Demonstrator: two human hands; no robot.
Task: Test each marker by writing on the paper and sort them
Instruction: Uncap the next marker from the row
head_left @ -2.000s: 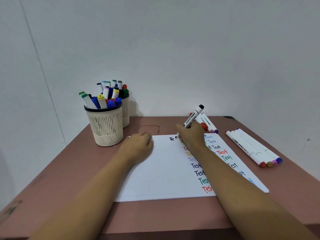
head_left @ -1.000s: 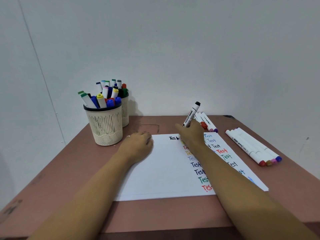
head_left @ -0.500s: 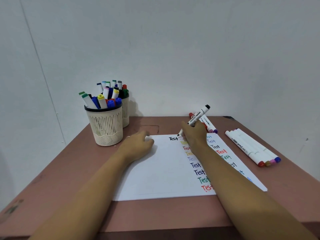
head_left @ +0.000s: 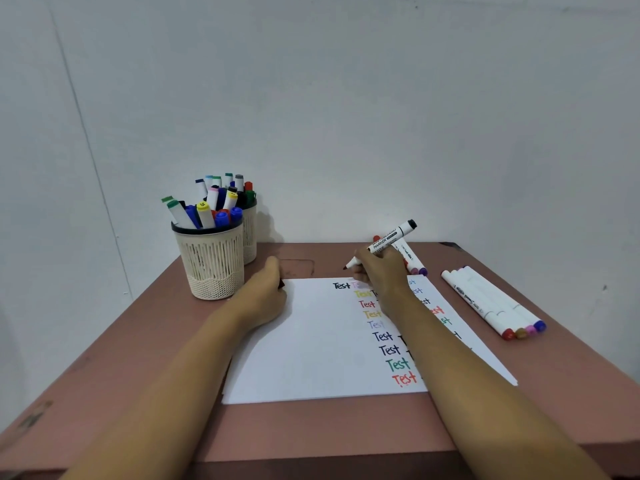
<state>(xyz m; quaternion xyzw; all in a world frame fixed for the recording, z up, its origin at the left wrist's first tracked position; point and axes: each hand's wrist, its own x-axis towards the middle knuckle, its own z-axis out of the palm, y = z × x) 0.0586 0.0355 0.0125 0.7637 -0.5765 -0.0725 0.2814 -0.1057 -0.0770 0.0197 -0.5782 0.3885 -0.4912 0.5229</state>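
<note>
The whiteboard marker (head_left: 391, 239) is pinched in the right hand (head_left: 381, 271), slanted, with its tip just past the far edge of the paper (head_left: 311, 341). The left hand (head_left: 266, 299) lies knuckles-up on the sheet's far corner, fingers curled under; I cannot tell whether they hold anything. Beyond the left hand stand two marker-filled cups (head_left: 211, 268). To the right of the right hand, four white markers (head_left: 491, 303) lie on the counter (head_left: 311, 427).

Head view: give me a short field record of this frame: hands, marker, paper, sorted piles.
right hand: grips whiteboard marker, tip off the paper
left hand: rests on paper's far-left corner, fingers curled
paper: coloured "Test" words
sorted: four markers right of paper; other markers behind right hand
holders: two, full of markers
</note>
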